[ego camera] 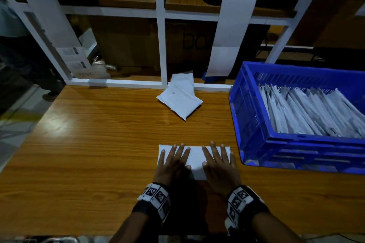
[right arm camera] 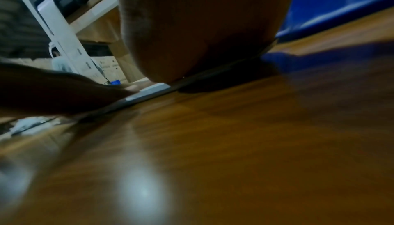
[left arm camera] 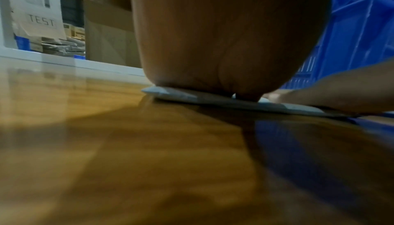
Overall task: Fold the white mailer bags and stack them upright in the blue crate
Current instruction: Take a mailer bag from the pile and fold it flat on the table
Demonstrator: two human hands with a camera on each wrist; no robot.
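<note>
1. Being pressed flat on the table (ego camera: 98, 134) by the left hand (ego camera: 171, 163) and right hand (ego camera: 219, 163), fingers straight, one bag (ego camera: 195, 156) is being folded; many are already being held upright in the crate (ego camera: 256, 140), a small pile (ego camera: 180, 98) left waiting.
2. Left wrist: the bag (left arm camera: 192, 96) is being held down by the palm.
3. Right wrist: the same is being shown, dimly.

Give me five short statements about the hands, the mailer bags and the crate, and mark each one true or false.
1. Both hands press flat on one mailer bag on the table. True: left hand and right hand lie on it with straight fingers.
2. The blue crate is empty. False: it holds a row of white bags leaning on edge.
3. The crate stands to the right of the hands. True.
4. The right hand holds a bag above the crate. False: it rests on the bag on the table.
5. A small pile of bags lies farther back on the table. True.
</note>
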